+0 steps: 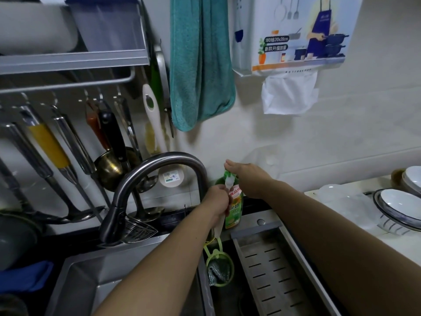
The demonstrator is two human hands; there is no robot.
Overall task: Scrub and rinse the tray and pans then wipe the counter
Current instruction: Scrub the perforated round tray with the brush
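Far left, a dark pan [16, 238] cut off by the frame edge, half hidden behind hanging utensils [57, 160]. Faucet [145, 190] arches over the sink [95, 277]. Left hand [217, 200] curled around something pale, maybe a cloth, held under the pump spout; item unclear. Right hand [247, 174] flat, palm pressing the pump of the green soap bottle [234, 210], label partly covered. Bowls [401, 206] on the counter [337, 195], cropped right.
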